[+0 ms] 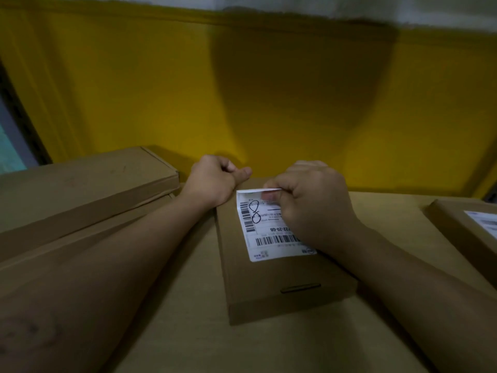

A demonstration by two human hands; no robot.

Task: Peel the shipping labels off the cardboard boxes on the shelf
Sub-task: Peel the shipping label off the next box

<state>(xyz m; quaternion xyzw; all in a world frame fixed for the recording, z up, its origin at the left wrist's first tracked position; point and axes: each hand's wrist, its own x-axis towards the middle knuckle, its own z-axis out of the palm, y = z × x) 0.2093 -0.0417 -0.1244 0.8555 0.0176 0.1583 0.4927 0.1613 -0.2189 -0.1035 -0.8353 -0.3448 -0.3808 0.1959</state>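
Pinching the far edge of the white barcoded shipping label (269,244) atop the flat brown cardboard box (282,278) with our right hand (312,205), we should peel low and slow; our left hand (212,181) curls at the box's far-left corner, grip unclear.

The small flat brown cardboard box (282,278) is matt, smooth, unprinted board. Its white rectangular paper shipping label (269,238) carries a slight sheen; the edge I pinch in my right hand (312,200) is thin enough to show my finger through it. The large tan cardboard surface (188,332) beneath and the long flat brown cardboard box (80,184) at my left are equally matt. The yellow painted wall (161,90) is dull and faintly uneven.
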